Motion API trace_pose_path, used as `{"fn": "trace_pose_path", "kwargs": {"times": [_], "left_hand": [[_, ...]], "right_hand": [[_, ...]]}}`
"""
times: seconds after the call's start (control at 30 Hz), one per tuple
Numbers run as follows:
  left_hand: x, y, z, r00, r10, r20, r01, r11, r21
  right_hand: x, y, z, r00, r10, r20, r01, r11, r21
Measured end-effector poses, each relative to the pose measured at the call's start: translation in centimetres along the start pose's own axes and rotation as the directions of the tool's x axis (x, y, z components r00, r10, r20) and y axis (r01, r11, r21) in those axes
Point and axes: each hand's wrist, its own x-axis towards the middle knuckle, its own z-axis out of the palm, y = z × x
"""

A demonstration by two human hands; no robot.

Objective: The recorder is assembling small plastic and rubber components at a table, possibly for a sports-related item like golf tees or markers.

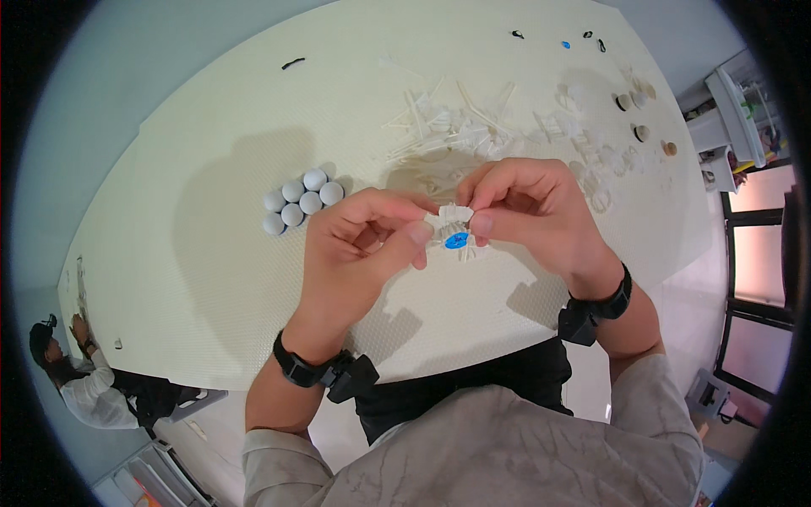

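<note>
The bench (220, 313) offers open room far left; forearms (277, 395) cross its near edge. Pale strips (460, 118) restrict room beyond the hands. Left hand (359, 241) and right hand (541, 203): each grip is pinched closed on opposite sides of the white piece (456, 214), apparently for steadiness. White balls (310, 202) sit grouped left. The blue part (457, 241) shows between both hands.

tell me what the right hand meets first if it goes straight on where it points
Beyond the white piece it holds, the right hand would probably meet the left hand first; depth is unclear.
</note>
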Motion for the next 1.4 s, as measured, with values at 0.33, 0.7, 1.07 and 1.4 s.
{"fn": "trace_pose_path", "kwargs": {"times": [0.33, 0.7, 1.07, 1.4], "left_hand": [[0.2, -0.1, -0.5, 0.981, -0.131, 0.139, 0.164, 0.951, -0.262], [0.1, 0.0, -0.8, 0.972, -0.153, 0.18, 0.201, 0.936, -0.288], [0.3, -1.1, 0.5, 0.996, 0.066, 0.062, -0.057, 0.988, -0.141], [0.1, -1.3, -0.1, 0.988, 0.148, 0.034, -0.143, 0.982, -0.127]], "right_hand": [[0.2, 1.0, -0.3, 0.99, 0.098, 0.097, -0.115, 0.977, 0.182], [0.0, 1.3, 0.4, 0.988, 0.133, 0.08, -0.15, 0.954, 0.259], [0.3, 1.2, 0.4, 0.997, 0.012, -0.08, -0.011, 1.0, 0.021], [0.3, 0.7, 0.7, 0.993, -0.118, -0.018, 0.116, 0.989, -0.095]]}}
